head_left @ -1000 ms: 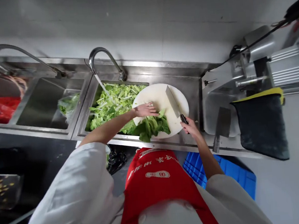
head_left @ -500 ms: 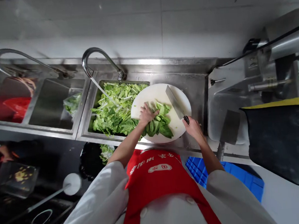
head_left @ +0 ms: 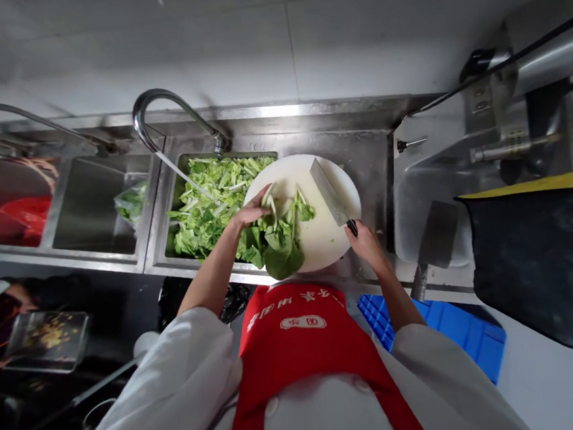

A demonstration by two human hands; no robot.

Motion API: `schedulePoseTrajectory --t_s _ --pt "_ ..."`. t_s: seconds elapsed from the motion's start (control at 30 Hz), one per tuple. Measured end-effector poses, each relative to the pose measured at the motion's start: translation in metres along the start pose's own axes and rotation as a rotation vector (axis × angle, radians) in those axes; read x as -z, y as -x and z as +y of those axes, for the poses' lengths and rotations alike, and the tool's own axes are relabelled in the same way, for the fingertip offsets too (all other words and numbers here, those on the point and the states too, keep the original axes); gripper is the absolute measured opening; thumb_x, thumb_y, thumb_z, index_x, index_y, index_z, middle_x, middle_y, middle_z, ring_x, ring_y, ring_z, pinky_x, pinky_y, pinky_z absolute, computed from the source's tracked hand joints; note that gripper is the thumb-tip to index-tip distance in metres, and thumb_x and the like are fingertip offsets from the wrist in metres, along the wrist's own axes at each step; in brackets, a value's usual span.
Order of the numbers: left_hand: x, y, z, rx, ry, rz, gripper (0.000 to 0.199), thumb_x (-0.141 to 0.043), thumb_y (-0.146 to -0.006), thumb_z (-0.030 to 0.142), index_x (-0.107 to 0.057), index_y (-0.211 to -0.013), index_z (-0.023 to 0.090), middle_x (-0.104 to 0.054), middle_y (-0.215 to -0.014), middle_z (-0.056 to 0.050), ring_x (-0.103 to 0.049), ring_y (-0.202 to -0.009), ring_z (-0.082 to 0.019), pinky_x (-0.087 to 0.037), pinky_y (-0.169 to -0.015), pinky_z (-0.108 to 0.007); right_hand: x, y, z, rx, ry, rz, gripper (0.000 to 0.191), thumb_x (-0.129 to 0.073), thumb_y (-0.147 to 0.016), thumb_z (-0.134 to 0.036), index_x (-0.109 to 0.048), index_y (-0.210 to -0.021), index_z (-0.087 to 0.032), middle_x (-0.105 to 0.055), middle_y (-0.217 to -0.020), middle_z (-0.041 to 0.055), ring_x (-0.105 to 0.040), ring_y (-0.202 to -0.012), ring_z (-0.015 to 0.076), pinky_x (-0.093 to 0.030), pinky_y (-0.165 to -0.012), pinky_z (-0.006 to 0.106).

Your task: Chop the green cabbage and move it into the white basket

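Observation:
A round white cutting board [head_left: 314,253] overlaps the right side of a sink basin. Pieces of leafy greens [head_left: 284,258] lie on its left half, some hanging over the near left edge. My left hand [head_left: 251,215] is at the board's left rim, its fingers curled round the pale stems of these greens; part of the grip is hidden. At the board's right edge, my right hand [head_left: 366,240] is closed on the black handle of a cleaver [head_left: 329,194]. The blade lies low over the board, pointing away and left, apart from the greens.
Cut greens fill the sink basin [head_left: 162,206] on the left, where water runs from a curved faucet [head_left: 176,97]. Further left, a bag of greens [head_left: 132,203] lies in another basin. A second cleaver [head_left: 439,235] rests at right. A co-worker holds a metal tray [head_left: 47,343].
My left hand has moved left from the middle of the greens to the board's edge, drawing greens with it. The cleaver stays in my right hand. The co-worker's tray has shifted right.

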State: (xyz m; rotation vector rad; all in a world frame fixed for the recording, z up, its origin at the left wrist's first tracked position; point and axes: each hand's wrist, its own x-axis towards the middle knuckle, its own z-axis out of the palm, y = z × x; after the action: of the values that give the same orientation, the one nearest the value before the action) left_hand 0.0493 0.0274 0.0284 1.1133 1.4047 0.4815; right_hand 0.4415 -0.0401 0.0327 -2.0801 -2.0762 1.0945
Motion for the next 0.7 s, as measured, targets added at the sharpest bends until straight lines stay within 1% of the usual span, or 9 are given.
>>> schedulePoseTrajectory --t_s 0.03,0.1,0.2,0.27,0.33,0.4,0.5,0.6,0.7 --pt "-0.004 0.002 0.001 0.030 -0.086 0.022 0.118 -0.080 -0.065 0.028 -0.024 -0.169 0.024 -0.065 -0.141 -0.012 -0.062 -0.130 -0.031 -0.049 -0.111 -0.044 0.000 0.000 0.000 -0.003 0.003 -0.005 0.035 -0.044 -0.108 -0.040 -0.065 -0.120 -0.016 -0.076 -0.109 0.0166 -0.071 -0.101 0.0285 -0.044 -0.080 0.029" --pt "-0.026 0.006 0.001 0.120 -0.279 0.111 0.119 -0.082 -0.069 0.033 -0.020 -0.170 0.022 -0.054 -0.154 -0.017 -0.054 -0.139 -0.033 -0.043 -0.116 -0.044 0.000 0.000 -0.001 -0.009 0.009 -0.011 0.035 -0.043 -0.108 -0.040 -0.065 -0.121 -0.015 -0.075 -0.109 0.0168 -0.071 -0.101 0.0284 -0.044 -0.081 0.029" --pt "-0.080 0.009 0.002 0.263 -0.520 0.327 0.123 -0.080 -0.077 0.053 -0.009 -0.171 0.019 -0.036 -0.163 -0.026 -0.035 -0.150 -0.044 -0.035 -0.119 -0.058 0.001 0.002 -0.003 -0.019 0.017 -0.014 0.035 -0.044 -0.108 -0.040 -0.064 -0.123 -0.016 -0.075 -0.109 0.0165 -0.070 -0.102 0.0286 -0.044 -0.082 0.029" --pt "-0.112 0.010 0.003 0.287 -0.677 0.444 0.120 -0.076 -0.080 0.061 -0.010 -0.171 0.019 -0.036 -0.159 -0.029 -0.032 -0.148 -0.051 -0.035 -0.114 -0.066 0.001 0.004 -0.005 -0.029 0.020 -0.019 0.036 -0.044 -0.108 -0.041 -0.063 -0.125 -0.016 -0.075 -0.108 0.0162 -0.070 -0.102 0.0287 -0.044 -0.082 0.029" --pt "-0.127 0.011 0.003 0.250 -0.802 0.487 0.111 -0.075 -0.083 0.057 -0.016 -0.170 0.021 -0.042 -0.153 -0.028 -0.040 -0.142 -0.050 -0.040 -0.110 -0.063 0.002 0.005 -0.007 -0.034 0.019 -0.021 0.037 -0.042 -0.109 -0.042 -0.062 -0.126 -0.016 -0.075 -0.108 0.0160 -0.071 -0.101 0.0287 -0.044 -0.082 0.030" --pt "-0.122 0.014 0.001 0.195 -0.805 0.419 0.107 -0.076 -0.083 0.043 -0.018 -0.170 0.021 -0.048 -0.147 -0.026 -0.053 -0.132 -0.044 -0.046 -0.108 -0.054 0.002 0.006 -0.008 -0.037 0.018 -0.019 0.037 -0.042 -0.109 -0.042 -0.062 -0.126 -0.016 -0.075 -0.108 0.0157 -0.071 -0.100 0.0283 -0.043 -0.081 0.029" --pt "-0.085 0.018 -0.004 0.153 -0.713 0.306 0.106 -0.075 -0.079 0.026 -0.021 -0.169 0.020 -0.058 -0.140 -0.020 -0.065 -0.118 -0.033 -0.050 -0.107 -0.044 0.003 0.006 -0.008 -0.032 0.013 -0.017 0.035 -0.043 -0.109 -0.040 -0.061 -0.126 -0.016 -0.075 -0.109 0.0159 -0.070 -0.101 0.0277 -0.043 -0.082 0.029" --pt "-0.042 0.015 -0.007 0.109 -0.667 0.326 0.104 -0.075 -0.077 0.025 -0.025 -0.168 0.016 -0.061 -0.143 -0.016 -0.063 -0.123 -0.029 -0.048 -0.112 -0.040 0.005 0.006 -0.007 -0.022 0.007 -0.021 0.033 -0.043 -0.109 -0.040 -0.061 -0.124 -0.016 -0.075 -0.109 0.0155 -0.070 -0.101 0.0279 -0.042 -0.080 0.029" --pt "-0.014 -0.004 0.000 -0.034 -0.601 0.342 0.104 -0.077 -0.074 0.025 -0.029 -0.166 0.011 -0.055 -0.153 -0.015 -0.056 -0.136 -0.027 -0.040 -0.121 -0.036 0.006 0.006 -0.008 -0.015 0.003 -0.031 0.032 -0.042 -0.109 -0.039 -0.060 -0.124 -0.016 -0.075 -0.107 0.0150 -0.071 -0.099 0.0279 -0.042 -0.079 0.029"
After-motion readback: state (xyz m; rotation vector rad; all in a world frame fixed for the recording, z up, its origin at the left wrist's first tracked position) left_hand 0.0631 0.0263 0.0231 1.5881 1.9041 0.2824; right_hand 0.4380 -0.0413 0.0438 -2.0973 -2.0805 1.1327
